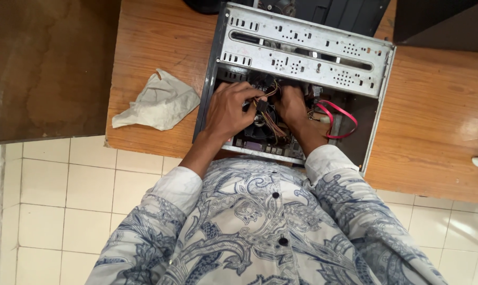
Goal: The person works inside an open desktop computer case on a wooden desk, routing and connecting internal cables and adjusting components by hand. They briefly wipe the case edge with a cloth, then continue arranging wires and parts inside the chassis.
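Both hands are inside the open case [302,47] at the desk's [434,132] near edge. The left hand [229,110] pinches wires [269,120]. The right hand [291,104] curls beside them; its grip is hidden.

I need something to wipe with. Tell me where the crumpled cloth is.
In the head view, the crumpled cloth lies on the wooden table, just left of the open computer case, near the left hand.

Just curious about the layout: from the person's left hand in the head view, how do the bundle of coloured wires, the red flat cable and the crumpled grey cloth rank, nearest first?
From the left hand:
1. Bundle of coloured wires, touching its fingers.
2. Crumpled grey cloth, left, on the table.
3. Red flat cable, right, past the other hand.
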